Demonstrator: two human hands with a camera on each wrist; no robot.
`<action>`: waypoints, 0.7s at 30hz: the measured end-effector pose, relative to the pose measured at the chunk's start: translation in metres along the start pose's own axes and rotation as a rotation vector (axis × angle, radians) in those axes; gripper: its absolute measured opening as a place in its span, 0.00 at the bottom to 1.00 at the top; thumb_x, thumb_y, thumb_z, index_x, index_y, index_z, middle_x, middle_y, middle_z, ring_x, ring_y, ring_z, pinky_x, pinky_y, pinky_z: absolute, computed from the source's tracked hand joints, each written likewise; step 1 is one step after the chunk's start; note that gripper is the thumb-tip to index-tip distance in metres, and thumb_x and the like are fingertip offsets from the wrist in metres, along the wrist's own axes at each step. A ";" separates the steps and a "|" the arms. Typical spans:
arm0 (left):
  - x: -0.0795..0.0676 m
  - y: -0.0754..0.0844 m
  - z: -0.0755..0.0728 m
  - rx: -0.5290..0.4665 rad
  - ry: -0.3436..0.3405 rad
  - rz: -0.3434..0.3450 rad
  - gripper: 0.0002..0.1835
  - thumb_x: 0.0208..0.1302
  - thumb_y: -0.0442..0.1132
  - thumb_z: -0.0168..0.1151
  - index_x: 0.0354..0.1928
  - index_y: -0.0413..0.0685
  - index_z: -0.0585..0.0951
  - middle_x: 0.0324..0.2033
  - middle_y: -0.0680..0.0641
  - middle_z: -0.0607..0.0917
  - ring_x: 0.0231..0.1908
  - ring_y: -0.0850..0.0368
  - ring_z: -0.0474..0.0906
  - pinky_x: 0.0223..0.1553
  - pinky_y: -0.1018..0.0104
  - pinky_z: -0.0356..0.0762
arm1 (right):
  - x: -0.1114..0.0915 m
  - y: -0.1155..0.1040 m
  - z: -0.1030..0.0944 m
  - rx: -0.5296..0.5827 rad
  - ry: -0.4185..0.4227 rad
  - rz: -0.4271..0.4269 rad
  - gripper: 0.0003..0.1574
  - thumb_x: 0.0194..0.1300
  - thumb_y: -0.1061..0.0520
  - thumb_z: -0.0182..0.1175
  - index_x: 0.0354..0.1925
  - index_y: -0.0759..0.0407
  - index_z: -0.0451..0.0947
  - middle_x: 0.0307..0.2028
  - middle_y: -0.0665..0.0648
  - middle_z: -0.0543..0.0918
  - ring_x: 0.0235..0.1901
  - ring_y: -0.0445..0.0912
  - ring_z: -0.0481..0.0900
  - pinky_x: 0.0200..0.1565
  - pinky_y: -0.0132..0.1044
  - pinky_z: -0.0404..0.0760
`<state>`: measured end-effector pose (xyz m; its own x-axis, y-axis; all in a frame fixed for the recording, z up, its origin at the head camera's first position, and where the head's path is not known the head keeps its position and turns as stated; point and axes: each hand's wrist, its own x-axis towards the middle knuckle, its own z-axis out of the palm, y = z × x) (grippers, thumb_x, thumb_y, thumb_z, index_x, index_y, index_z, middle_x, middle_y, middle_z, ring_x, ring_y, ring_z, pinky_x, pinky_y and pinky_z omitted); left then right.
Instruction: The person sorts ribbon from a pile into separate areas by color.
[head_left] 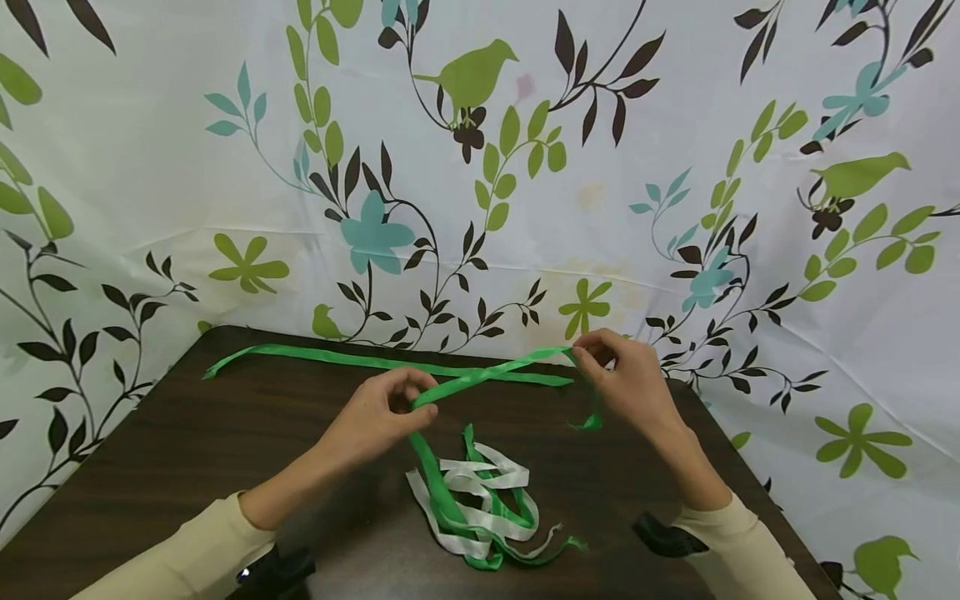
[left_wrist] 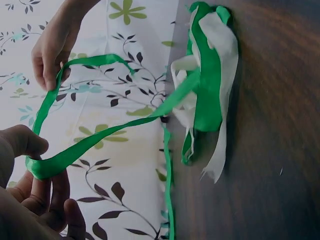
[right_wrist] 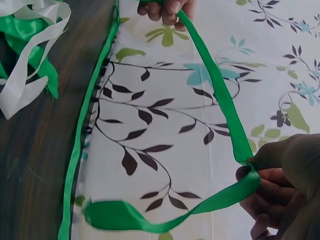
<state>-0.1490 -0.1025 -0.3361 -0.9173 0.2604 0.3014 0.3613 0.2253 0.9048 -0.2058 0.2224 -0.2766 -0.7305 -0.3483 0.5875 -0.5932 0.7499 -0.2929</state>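
A green ribbon stretches between the two hands above the dark table. My left hand pinches it between thumb and fingers, and from there it drops toward a tangled pile of green and white ribbons. Higher and to the right, my right hand pinches the same ribbon near its end. A short tail of it hangs below those fingers, also seen in the right wrist view as a twisted loose end. In the left wrist view the ribbon runs from the fingers to the pile.
Another green ribbon lies stretched along the back of the brown wood-grain table. Behind the table hangs a white cloth printed with leaves, flowers and birds. Dark bands sit at both sleeves.
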 end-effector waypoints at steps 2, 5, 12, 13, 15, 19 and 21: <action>0.002 -0.001 -0.002 0.019 0.012 0.008 0.13 0.58 0.34 0.64 0.45 0.46 0.77 0.29 0.44 0.78 0.27 0.48 0.74 0.27 0.62 0.70 | -0.002 0.003 -0.005 -0.016 0.000 0.024 0.05 0.63 0.51 0.60 0.37 0.49 0.80 0.25 0.41 0.78 0.23 0.37 0.73 0.26 0.35 0.70; 0.007 -0.014 -0.007 0.057 0.041 0.012 0.12 0.59 0.36 0.64 0.45 0.50 0.77 0.29 0.46 0.78 0.27 0.49 0.73 0.26 0.62 0.69 | -0.005 0.008 -0.012 -0.024 -0.005 0.054 0.06 0.63 0.51 0.60 0.38 0.49 0.80 0.25 0.42 0.79 0.24 0.38 0.73 0.26 0.36 0.70; 0.016 -0.034 -0.019 0.113 0.081 -0.006 0.10 0.60 0.46 0.63 0.44 0.60 0.77 0.29 0.50 0.78 0.28 0.54 0.73 0.27 0.58 0.68 | -0.011 0.018 -0.024 -0.047 0.001 0.095 0.06 0.63 0.51 0.60 0.36 0.50 0.81 0.25 0.43 0.80 0.24 0.40 0.74 0.25 0.35 0.69; 0.016 -0.033 -0.021 0.114 0.081 -0.006 0.10 0.60 0.47 0.62 0.44 0.60 0.77 0.29 0.49 0.78 0.29 0.54 0.73 0.27 0.57 0.68 | -0.011 0.019 -0.025 -0.051 0.003 0.101 0.06 0.63 0.50 0.60 0.35 0.50 0.81 0.25 0.43 0.80 0.24 0.40 0.74 0.25 0.34 0.69; 0.017 -0.029 -0.025 0.116 0.075 -0.009 0.11 0.61 0.47 0.62 0.44 0.58 0.77 0.28 0.49 0.78 0.29 0.54 0.73 0.27 0.57 0.68 | -0.012 0.023 -0.026 -0.054 0.008 0.110 0.06 0.62 0.50 0.61 0.35 0.50 0.81 0.24 0.43 0.80 0.23 0.40 0.74 0.25 0.33 0.69; 0.014 -0.014 -0.030 0.121 0.045 -0.021 0.11 0.62 0.44 0.60 0.46 0.53 0.77 0.28 0.48 0.78 0.29 0.52 0.72 0.25 0.58 0.68 | -0.015 0.033 -0.029 -0.064 0.026 0.137 0.07 0.61 0.49 0.62 0.34 0.50 0.81 0.24 0.43 0.80 0.23 0.40 0.74 0.26 0.31 0.69; 0.012 -0.003 -0.032 0.116 0.022 -0.025 0.11 0.63 0.41 0.60 0.47 0.50 0.77 0.28 0.47 0.78 0.29 0.50 0.72 0.25 0.58 0.68 | -0.016 0.037 -0.031 -0.070 0.031 0.156 0.08 0.61 0.49 0.62 0.35 0.50 0.81 0.24 0.43 0.80 0.23 0.40 0.74 0.25 0.31 0.69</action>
<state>-0.1668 -0.1301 -0.3259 -0.9291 0.2328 0.2873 0.3544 0.3390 0.8715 -0.2052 0.2730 -0.2736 -0.8005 -0.2081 0.5621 -0.4478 0.8311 -0.3299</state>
